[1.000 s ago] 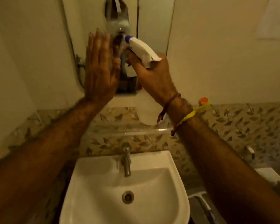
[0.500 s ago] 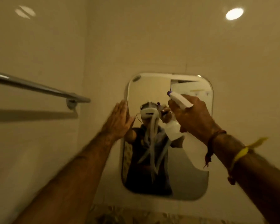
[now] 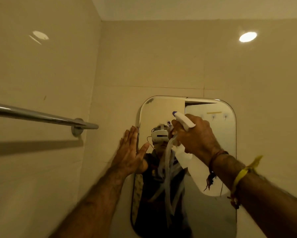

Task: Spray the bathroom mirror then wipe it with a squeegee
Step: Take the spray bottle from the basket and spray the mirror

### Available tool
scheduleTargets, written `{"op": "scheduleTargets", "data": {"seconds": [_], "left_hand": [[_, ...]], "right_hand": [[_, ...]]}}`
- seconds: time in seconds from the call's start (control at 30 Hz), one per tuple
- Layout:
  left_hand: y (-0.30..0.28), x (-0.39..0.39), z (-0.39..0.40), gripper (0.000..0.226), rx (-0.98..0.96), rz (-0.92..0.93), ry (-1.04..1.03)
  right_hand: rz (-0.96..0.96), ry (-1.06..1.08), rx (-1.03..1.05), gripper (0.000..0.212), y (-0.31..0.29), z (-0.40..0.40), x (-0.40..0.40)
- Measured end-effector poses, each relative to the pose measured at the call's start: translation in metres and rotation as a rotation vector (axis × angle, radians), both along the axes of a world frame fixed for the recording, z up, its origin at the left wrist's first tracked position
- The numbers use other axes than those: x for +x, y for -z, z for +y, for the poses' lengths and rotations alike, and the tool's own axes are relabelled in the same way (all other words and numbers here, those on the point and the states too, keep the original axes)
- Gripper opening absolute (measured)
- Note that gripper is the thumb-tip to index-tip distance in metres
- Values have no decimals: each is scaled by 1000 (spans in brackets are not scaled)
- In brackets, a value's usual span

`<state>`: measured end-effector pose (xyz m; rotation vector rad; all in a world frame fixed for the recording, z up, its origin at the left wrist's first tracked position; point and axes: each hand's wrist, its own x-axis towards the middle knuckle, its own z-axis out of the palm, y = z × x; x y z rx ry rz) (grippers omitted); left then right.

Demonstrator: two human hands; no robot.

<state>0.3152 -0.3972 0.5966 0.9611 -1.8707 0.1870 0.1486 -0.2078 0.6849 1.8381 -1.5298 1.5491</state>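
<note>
Beige tiled bathroom walls (image 3: 161, 57), glossy, with a rounded-corner mirror (image 3: 218, 212) fixed upright as the landmark. Chrome towel rail (image 3: 41, 115) well to the mirror's left. Left hand (image 3: 130, 152) flat and open-fingered, pressed at the mirror's left edge. Right hand (image 3: 195, 136) clamped on a white spray bottle (image 3: 194, 162) in front of the mirror's upper middle, blue-tipped nozzle aimed at the glass. Translucent bottle body hanging below the fist. Pale streaks running down the mirror's centre.

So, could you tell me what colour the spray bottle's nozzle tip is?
Blue-purple nozzle tip, head view.
</note>
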Motion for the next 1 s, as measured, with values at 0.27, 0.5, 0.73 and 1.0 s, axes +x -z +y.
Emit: {"op": "scheduleTargets", "data": {"seconds": [0.27, 0.5, 0.73, 1.0], "left_hand": [[-1, -9, 7, 81, 56, -43, -82], [-4, -1, 11, 83, 70, -107, -79], [-6, -1, 5, 78, 106, -171, -226], [8, -4, -24, 74, -16, -109, -195]], "right_hand": [[-175, 51, -127, 16, -12, 22, -43], [-349, 175, -238, 29, -10, 36, -77], [-327, 61, -188, 17, -5, 23, -44], [-101, -4, 3, 19, 16, -7, 23]]}}
